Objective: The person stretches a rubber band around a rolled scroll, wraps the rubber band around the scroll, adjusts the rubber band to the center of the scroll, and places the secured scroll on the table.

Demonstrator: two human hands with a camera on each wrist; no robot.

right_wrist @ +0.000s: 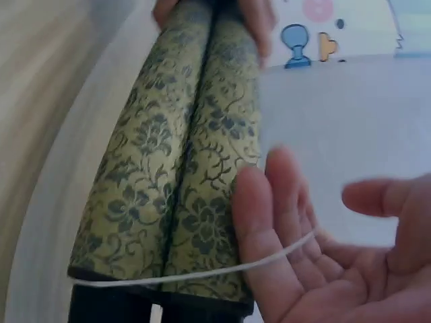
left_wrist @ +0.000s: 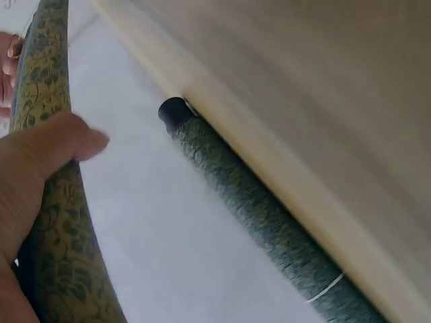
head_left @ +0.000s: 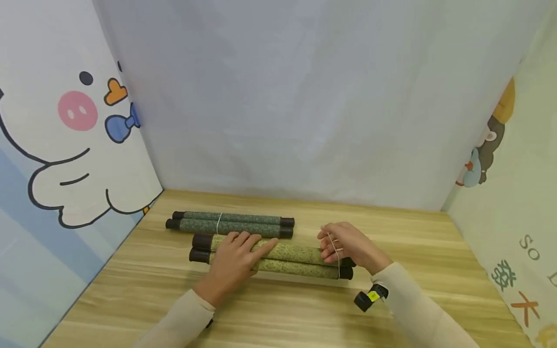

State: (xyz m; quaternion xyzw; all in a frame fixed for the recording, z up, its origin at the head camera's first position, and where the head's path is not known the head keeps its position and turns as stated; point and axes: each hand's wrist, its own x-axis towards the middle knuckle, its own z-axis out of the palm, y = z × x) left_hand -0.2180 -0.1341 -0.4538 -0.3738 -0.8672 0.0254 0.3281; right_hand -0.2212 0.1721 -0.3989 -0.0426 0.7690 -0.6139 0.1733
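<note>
Left hand (head_left: 236,256) clamped over a pair of patterned yellow-green rolls (head_left: 291,253), a person tends their opposite end with the right hand (head_left: 349,242), its thumb standing apart from its loosely bent fingers and a thin white cord (right_wrist: 202,274) running to them. The rolls lie side by side at 6 o'clock from the centre of the head view; whether they touch the wooden table (head_left: 278,314) cannot be told. With the rolls as the middle of the dial, the left hand is at 9 o'clock and the right hand at 3, where the cord crosses the rolls beside their dark end caps (right_wrist: 111,306). At 10 o'clock, near but apart, two dark green rolls (head_left: 248,227) rest on the table, a second white cord (head_left: 219,224) around them. Pale sleeves (head_left: 417,299) reach in from 8 and 4 o'clock, a black device (head_left: 362,301) at the right wrist. Farther out, a cartoon bird panel (head_left: 39,111) stands at 10 o'clock, a pale sheet (head_left: 304,96) at 12 and a decorated cream panel (head_left: 500,217) towards 3.
</note>
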